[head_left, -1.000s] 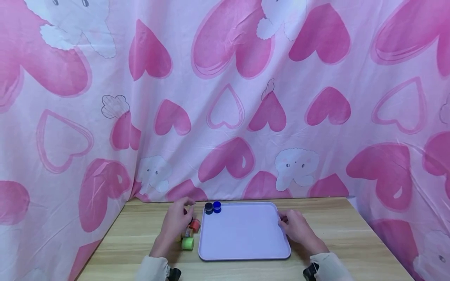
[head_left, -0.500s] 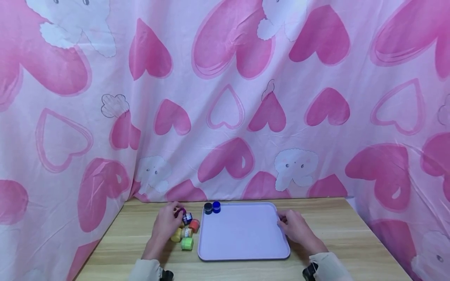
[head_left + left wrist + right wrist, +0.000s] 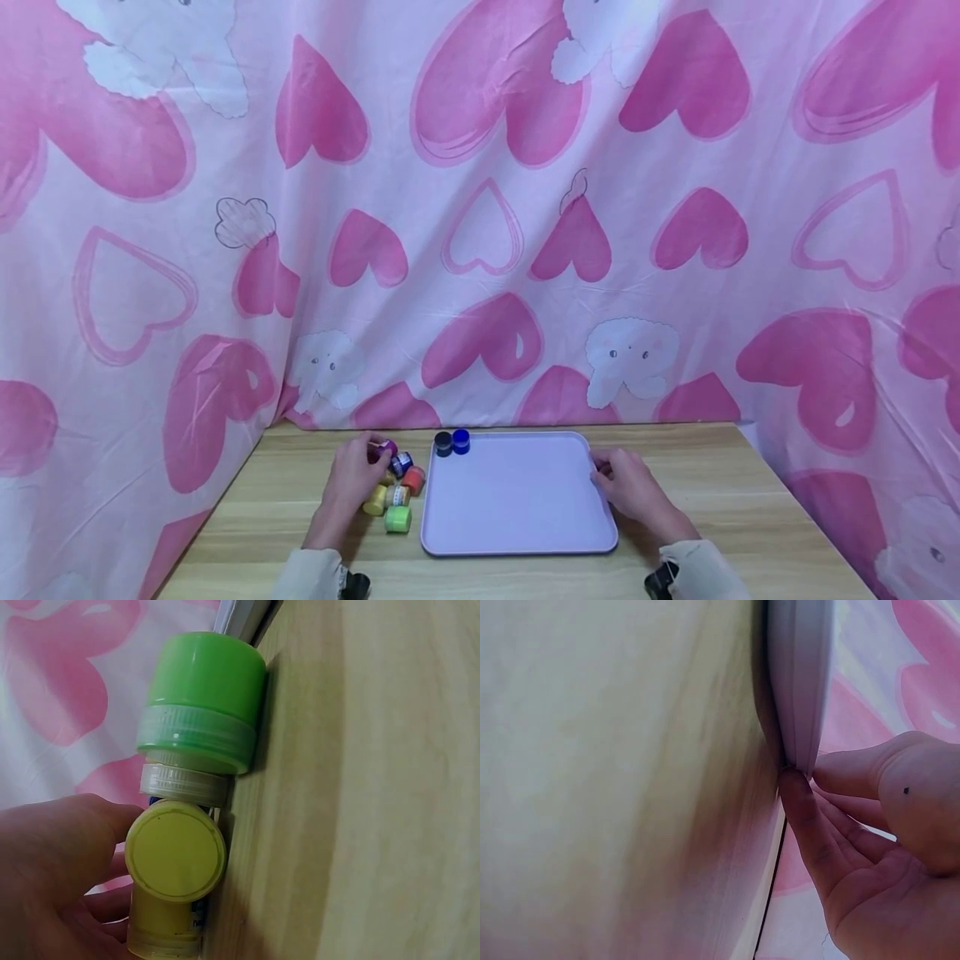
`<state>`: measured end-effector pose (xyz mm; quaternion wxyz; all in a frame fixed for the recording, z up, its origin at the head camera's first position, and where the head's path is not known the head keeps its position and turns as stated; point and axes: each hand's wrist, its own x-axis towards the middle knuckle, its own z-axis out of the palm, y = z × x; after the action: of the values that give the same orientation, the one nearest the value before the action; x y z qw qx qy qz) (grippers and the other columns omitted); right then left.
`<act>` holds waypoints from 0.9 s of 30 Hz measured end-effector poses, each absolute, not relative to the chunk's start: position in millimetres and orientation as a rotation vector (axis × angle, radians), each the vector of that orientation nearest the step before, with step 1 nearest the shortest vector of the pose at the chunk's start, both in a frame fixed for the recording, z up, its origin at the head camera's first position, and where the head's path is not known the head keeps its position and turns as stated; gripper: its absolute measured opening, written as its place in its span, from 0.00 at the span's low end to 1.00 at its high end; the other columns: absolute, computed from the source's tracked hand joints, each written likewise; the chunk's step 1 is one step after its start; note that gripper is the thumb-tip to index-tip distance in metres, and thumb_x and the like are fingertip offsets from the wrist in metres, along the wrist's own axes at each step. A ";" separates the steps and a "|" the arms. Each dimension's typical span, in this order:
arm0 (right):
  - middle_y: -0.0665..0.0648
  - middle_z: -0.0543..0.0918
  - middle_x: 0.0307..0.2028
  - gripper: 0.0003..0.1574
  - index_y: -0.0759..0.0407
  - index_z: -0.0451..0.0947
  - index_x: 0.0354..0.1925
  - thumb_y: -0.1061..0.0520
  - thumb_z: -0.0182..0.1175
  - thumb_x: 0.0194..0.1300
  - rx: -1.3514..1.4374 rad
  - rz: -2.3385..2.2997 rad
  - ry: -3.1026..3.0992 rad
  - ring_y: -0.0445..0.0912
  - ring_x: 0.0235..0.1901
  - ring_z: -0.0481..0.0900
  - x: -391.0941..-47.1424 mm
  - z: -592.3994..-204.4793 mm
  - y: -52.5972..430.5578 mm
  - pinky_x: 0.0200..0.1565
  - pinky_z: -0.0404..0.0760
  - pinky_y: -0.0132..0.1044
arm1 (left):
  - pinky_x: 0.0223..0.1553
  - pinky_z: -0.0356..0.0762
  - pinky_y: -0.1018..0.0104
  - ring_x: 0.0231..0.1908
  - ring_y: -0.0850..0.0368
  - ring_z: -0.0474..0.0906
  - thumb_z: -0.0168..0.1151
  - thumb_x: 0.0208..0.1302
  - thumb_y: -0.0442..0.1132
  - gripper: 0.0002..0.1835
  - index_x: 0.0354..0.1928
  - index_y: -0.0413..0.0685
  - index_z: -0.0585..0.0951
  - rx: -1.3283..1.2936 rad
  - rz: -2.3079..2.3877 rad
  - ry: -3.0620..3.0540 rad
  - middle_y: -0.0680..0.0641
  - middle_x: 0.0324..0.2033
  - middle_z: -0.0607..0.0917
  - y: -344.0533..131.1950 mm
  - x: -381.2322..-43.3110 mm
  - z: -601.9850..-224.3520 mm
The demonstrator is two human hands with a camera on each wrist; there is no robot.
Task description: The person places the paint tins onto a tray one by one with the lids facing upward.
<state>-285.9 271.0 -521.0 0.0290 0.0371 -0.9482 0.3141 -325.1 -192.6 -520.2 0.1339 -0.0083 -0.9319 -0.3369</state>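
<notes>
In the head view my left hand [image 3: 351, 468] curls its thumb and fingers around a small purple paint jar [image 3: 387, 447] at the far end of a jar cluster. Close by lie a dark blue jar [image 3: 402, 463], a red jar [image 3: 413, 480], a yellow jar [image 3: 375, 501] and a green jar [image 3: 397, 520]. The left wrist view shows the green jar [image 3: 202, 682] and a yellow lid [image 3: 176, 851] beside the left hand [image 3: 52, 862]; the purple jar is hidden there. My right hand [image 3: 633, 487] pinches the right rim of a pale lilac tray [image 3: 517, 500], as the right wrist view confirms.
A black jar [image 3: 443, 443] and a blue jar [image 3: 461, 441] stand side by side in the tray's far left corner. The wooden table [image 3: 255, 517] meets a pink heart-print curtain [image 3: 480, 233] at the back and sides.
My left hand has moved left and slightly back, away from the tray, uncovering more of the jars. The purple jar in its fingers now shows more plainly. The right hand stays at the rim.
</notes>
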 end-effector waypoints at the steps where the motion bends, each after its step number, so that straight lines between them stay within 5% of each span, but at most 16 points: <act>1: 0.56 0.91 0.42 0.18 0.63 0.87 0.57 0.68 0.69 0.70 0.116 0.967 -2.924 0.45 0.39 0.85 -285.9 -521.1 271.1 0.43 0.93 0.44 | 0.55 0.89 0.43 0.46 0.43 0.90 0.71 0.69 0.35 0.12 0.52 0.39 0.87 -0.022 -0.987 -2.707 0.40 0.42 0.92 -192.6 -324.9 -519.5; 16: 0.60 0.92 0.47 0.25 0.69 0.83 0.64 0.68 0.69 0.70 0.099 0.984 -2.923 0.46 0.42 0.87 -283.5 -520.1 270.1 0.46 0.93 0.46 | 0.55 0.90 0.44 0.54 0.40 0.87 0.73 0.71 0.37 0.17 0.58 0.45 0.84 0.012 -1.023 -2.669 0.36 0.54 0.88 -185.8 -320.8 -512.5; 27: 0.59 0.92 0.45 0.23 0.69 0.85 0.62 0.68 0.69 0.70 0.135 0.993 -2.890 0.46 0.42 0.87 -282.4 -519.3 270.9 0.45 0.93 0.46 | 0.52 0.92 0.52 0.49 0.46 0.91 0.81 0.63 0.35 0.18 0.53 0.46 0.86 -0.143 -1.117 -2.545 0.44 0.46 0.91 -168.4 -320.1 -510.1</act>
<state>-282.4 270.9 -519.3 0.0413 0.0440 -0.9441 0.3242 -320.1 -168.4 -510.1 0.1784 -0.0506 -0.8998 -0.3950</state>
